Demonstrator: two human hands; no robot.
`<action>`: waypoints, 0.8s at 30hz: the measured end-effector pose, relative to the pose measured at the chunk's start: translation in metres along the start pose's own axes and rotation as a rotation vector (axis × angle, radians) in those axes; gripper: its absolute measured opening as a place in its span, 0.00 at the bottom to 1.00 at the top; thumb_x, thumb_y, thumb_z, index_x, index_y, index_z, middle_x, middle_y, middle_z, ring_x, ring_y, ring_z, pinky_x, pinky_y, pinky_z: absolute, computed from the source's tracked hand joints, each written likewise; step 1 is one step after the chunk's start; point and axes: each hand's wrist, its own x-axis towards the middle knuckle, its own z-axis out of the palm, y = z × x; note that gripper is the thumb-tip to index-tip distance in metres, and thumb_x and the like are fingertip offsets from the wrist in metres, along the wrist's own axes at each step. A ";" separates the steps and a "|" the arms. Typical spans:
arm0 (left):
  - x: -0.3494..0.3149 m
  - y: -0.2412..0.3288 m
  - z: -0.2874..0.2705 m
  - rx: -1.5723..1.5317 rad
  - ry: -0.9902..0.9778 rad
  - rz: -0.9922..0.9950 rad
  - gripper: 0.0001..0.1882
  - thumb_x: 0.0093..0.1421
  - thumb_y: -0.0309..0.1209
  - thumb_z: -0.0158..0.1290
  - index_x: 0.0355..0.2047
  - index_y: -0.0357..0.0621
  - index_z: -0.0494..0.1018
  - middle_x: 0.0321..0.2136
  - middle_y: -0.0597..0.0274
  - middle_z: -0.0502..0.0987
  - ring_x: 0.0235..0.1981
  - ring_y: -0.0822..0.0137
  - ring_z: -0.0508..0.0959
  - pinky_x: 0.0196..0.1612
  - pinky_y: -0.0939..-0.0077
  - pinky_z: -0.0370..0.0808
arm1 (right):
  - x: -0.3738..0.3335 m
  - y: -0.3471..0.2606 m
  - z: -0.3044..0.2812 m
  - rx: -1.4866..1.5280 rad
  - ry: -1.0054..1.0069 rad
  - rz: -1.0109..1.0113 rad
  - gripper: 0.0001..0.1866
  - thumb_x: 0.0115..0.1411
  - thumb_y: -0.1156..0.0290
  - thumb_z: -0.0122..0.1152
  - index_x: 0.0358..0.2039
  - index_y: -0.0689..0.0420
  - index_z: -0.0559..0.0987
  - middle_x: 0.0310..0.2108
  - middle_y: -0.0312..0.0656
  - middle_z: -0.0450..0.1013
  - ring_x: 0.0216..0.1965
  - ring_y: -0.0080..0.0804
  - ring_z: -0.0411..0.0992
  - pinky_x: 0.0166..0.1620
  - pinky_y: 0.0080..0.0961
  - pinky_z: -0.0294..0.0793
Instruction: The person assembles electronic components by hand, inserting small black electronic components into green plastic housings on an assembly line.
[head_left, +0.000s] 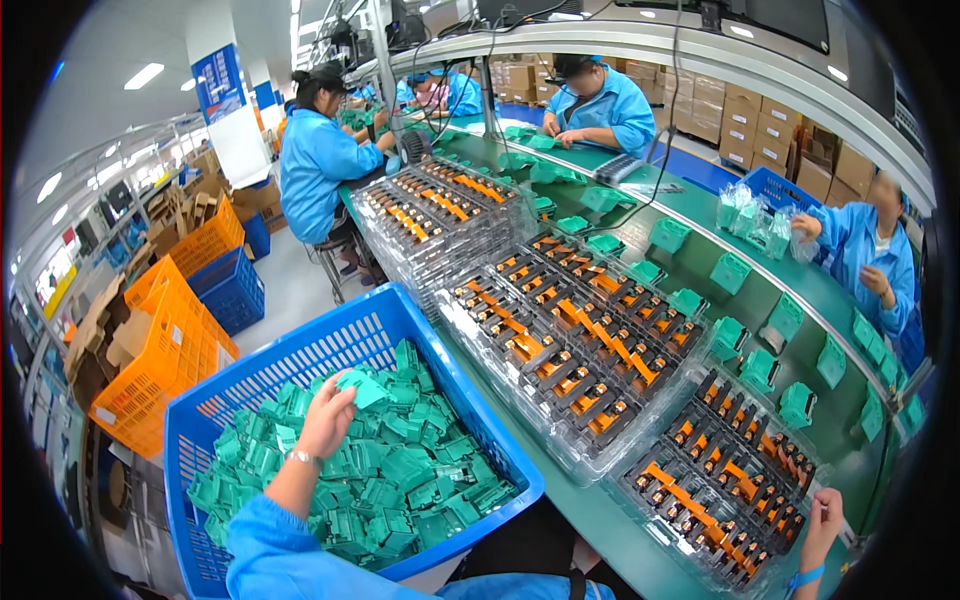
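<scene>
My left hand [325,418] reaches over a blue plastic basket [528,478] and grips a green plastic housing [366,388] between thumb and fingers. Below it, the basket holds a heap of similar green housings [385,480]. At the right, my right hand [824,515] hovers by the edge of a clear tray [640,490] with orange and black parts [690,505] set in rows. Its fingers are curled together; whatever they hold, if anything, cannot be made out.
Stacked clear trays [580,455] of orange and black parts line the green bench [550,505]. Green housings [730,272] sit along the belt beyond. Co-workers in blue [325,165] sit on the left and across. Orange crates [165,370] stand on the floor; a metal frame [640,40] spans overhead.
</scene>
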 end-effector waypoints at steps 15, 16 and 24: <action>-0.106 0.027 0.316 -0.381 -1.136 0.006 0.37 0.49 0.28 0.61 0.56 0.42 0.55 0.57 0.48 0.58 0.59 0.53 0.59 0.59 0.56 0.58 | -0.002 -0.168 0.047 0.882 -1.019 0.142 0.26 0.60 0.69 0.55 0.58 0.58 0.60 0.48 0.43 0.69 0.46 0.33 0.70 0.46 0.27 0.72; -0.102 0.022 0.332 -0.256 -1.208 0.268 0.38 0.46 0.25 0.62 0.55 0.42 0.55 0.56 0.47 0.57 0.60 0.53 0.57 0.59 0.58 0.58 | -0.007 -0.168 0.055 0.881 -0.973 0.150 0.26 0.60 0.69 0.55 0.58 0.58 0.60 0.48 0.43 0.69 0.46 0.33 0.70 0.46 0.27 0.72; -0.122 -0.001 0.391 -0.085 -1.351 -0.036 0.44 0.52 0.22 0.59 0.63 0.41 0.43 0.60 0.50 0.52 0.60 0.57 0.58 0.58 0.61 0.62 | -0.015 -0.132 0.067 1.099 -0.560 0.520 0.20 0.63 0.72 0.47 0.55 0.58 0.60 0.47 0.43 0.67 0.43 0.27 0.69 0.44 0.27 0.75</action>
